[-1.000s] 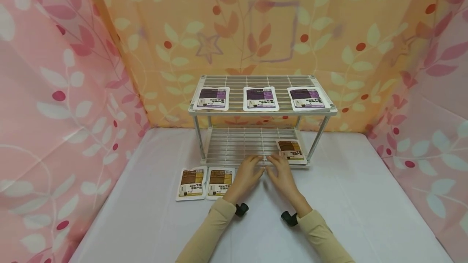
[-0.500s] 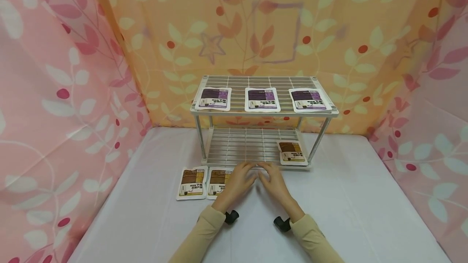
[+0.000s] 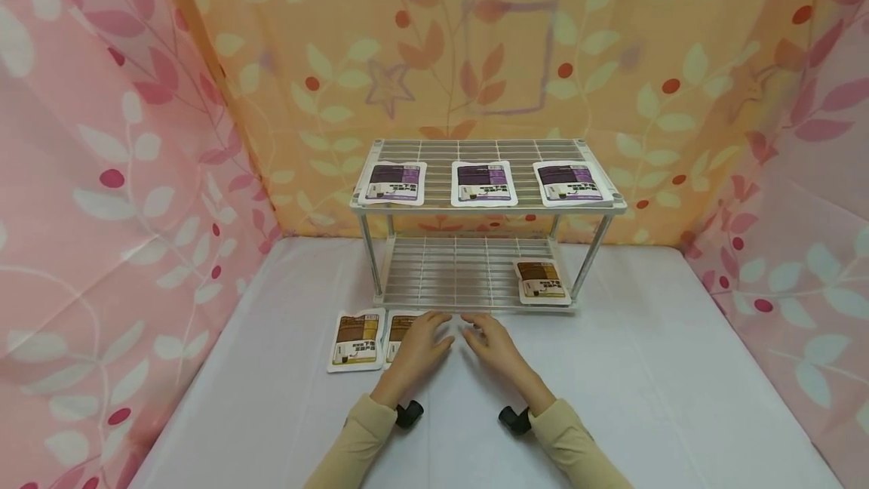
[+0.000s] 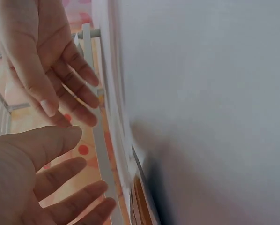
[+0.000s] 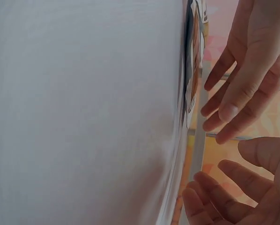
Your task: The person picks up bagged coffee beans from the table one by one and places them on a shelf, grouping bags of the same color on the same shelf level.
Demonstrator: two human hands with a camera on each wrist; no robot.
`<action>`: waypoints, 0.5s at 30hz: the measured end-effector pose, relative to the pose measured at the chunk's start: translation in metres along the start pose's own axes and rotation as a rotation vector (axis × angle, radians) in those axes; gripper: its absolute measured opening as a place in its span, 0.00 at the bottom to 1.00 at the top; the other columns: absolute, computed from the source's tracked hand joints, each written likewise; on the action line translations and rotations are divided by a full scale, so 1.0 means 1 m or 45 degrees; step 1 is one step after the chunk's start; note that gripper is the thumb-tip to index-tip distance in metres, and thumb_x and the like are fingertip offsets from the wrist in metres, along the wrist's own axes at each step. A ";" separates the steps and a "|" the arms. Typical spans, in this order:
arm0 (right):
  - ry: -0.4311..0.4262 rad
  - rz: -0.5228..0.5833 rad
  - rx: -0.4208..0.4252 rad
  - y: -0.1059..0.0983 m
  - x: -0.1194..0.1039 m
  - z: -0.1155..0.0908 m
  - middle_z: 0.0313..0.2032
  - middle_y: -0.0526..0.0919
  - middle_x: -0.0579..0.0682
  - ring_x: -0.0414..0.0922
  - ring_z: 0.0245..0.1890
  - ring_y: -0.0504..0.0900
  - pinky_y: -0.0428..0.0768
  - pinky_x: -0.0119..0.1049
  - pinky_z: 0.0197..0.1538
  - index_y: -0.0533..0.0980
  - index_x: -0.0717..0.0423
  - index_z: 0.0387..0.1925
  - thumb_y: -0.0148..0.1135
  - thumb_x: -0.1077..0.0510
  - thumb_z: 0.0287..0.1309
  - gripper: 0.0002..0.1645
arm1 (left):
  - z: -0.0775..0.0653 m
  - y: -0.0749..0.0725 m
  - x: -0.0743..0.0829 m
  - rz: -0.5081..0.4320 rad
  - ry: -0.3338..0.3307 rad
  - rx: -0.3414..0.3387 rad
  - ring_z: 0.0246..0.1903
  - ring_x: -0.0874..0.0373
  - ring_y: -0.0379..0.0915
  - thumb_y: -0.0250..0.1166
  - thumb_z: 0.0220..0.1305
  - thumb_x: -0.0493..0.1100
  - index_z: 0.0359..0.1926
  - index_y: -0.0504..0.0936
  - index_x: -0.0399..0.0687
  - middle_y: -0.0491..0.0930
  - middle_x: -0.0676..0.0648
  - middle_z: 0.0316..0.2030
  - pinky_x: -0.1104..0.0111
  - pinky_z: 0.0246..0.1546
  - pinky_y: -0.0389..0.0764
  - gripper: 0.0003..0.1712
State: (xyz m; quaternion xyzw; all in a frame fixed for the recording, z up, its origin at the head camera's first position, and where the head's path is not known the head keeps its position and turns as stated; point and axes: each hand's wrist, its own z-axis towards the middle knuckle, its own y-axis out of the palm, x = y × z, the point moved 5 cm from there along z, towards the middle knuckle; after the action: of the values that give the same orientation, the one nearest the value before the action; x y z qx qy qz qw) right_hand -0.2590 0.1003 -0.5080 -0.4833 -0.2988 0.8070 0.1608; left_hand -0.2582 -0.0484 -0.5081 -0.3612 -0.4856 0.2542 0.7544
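My left hand point(image 3: 419, 348) hovers in front of the rack with relaxed fingers and nothing in its grasp. It overlaps part of a brown pouch point(image 3: 397, 338) lying on the table in the head view. Facing it, my right hand point(image 3: 494, 345) is also empty, its fingers loosely bent. A small gap separates the two sets of fingertips. Left of the covered pouch lies a second brown pouch point(image 3: 356, 340). Another brown-and-yellow pouch point(image 3: 541, 282) rests at the right end of the rack's lower shelf point(image 3: 441, 270). Both wrist views show the fingers spread and bare.
On the top shelf point(image 3: 434, 153) of the white wire rack sit three purple pouches, at left point(image 3: 394, 184), middle point(image 3: 483, 184) and right point(image 3: 572, 183). White cloth covers the table point(image 3: 285, 413). Patterned fabric walls point(image 3: 305, 134) enclose the back and sides.
Both hands have drawn back from the rack's lower front edge toward the person and slightly left. The left hand now covers more of the nearer brown pouch. The pouches stay where they were.
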 end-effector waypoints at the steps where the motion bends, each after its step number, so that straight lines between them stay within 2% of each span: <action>1: -0.002 0.006 -0.017 0.002 -0.001 0.000 0.47 0.79 0.60 0.56 0.44 0.78 0.79 0.46 0.43 0.74 0.66 0.52 0.58 0.62 0.59 0.19 | -0.002 -0.001 -0.003 -0.002 -0.016 -0.009 0.56 0.44 0.68 0.64 0.59 0.45 0.54 0.76 0.44 0.73 0.40 0.55 0.52 0.54 0.72 0.22; 6: 0.005 0.051 -0.081 0.011 -0.005 -0.001 0.48 0.78 0.61 0.55 0.45 0.78 0.79 0.46 0.45 0.73 0.66 0.53 0.57 0.61 0.61 0.20 | -0.013 -0.008 -0.012 0.040 -0.062 -0.052 0.56 0.43 0.67 0.64 0.59 0.45 0.55 0.76 0.42 0.74 0.39 0.54 0.53 0.54 0.72 0.24; 13: -0.018 0.079 -0.122 0.021 -0.010 0.000 0.47 0.78 0.62 0.54 0.45 0.78 0.79 0.42 0.43 0.72 0.68 0.54 0.56 0.60 0.61 0.22 | -0.019 -0.022 -0.017 0.065 -0.044 0.010 0.53 0.40 0.68 0.66 0.57 0.42 0.51 0.77 0.37 0.75 0.37 0.50 0.51 0.53 0.71 0.22; 15: -0.034 0.077 -0.141 0.025 -0.011 0.001 0.47 0.78 0.62 0.53 0.43 0.78 0.79 0.39 0.42 0.71 0.68 0.54 0.56 0.60 0.61 0.22 | -0.019 -0.026 -0.018 0.070 -0.080 0.007 0.53 0.40 0.67 0.66 0.57 0.42 0.52 0.77 0.38 0.74 0.37 0.51 0.50 0.51 0.73 0.22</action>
State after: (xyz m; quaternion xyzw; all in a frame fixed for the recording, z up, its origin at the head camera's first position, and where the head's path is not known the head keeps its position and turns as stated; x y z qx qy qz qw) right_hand -0.2534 0.0749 -0.5161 -0.4896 -0.3302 0.8001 0.1054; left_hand -0.2469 -0.0833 -0.5032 -0.3642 -0.4982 0.2874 0.7325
